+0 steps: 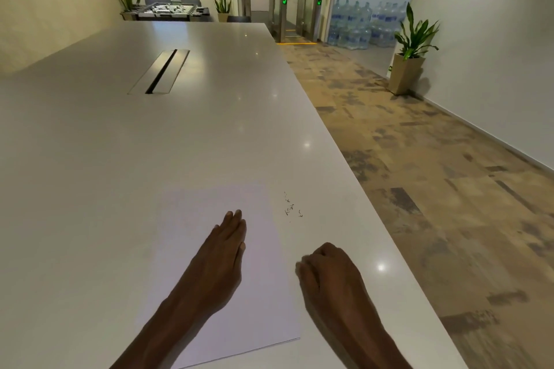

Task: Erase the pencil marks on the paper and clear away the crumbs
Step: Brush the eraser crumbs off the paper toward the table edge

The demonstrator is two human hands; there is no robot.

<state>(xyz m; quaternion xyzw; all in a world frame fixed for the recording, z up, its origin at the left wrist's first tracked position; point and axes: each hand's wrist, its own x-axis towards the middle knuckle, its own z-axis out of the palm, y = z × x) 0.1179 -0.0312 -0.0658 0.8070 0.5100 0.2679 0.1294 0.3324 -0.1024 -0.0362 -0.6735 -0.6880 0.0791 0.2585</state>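
Observation:
A white sheet of paper (263, 302) lies on the white table (150, 144) near its front edge, and I see no clear pencil marks on it. My left hand (223, 252) rests flat on the middle of the sheet, palm down, fingers straight and close together. My right hand (328, 271) is curled into a fist on the table just right of the sheet's right edge; nothing shows inside it. A small scatter of dark eraser crumbs (292, 208) lies on the table beyond the sheet's far right corner, ahead of my right hand.
The table's right edge (359, 183) runs diagonally close to my right hand, with carpeted floor beyond it. A cable slot (162, 72) is set into the far middle of the table. A potted plant (410, 63) stands by the right wall.

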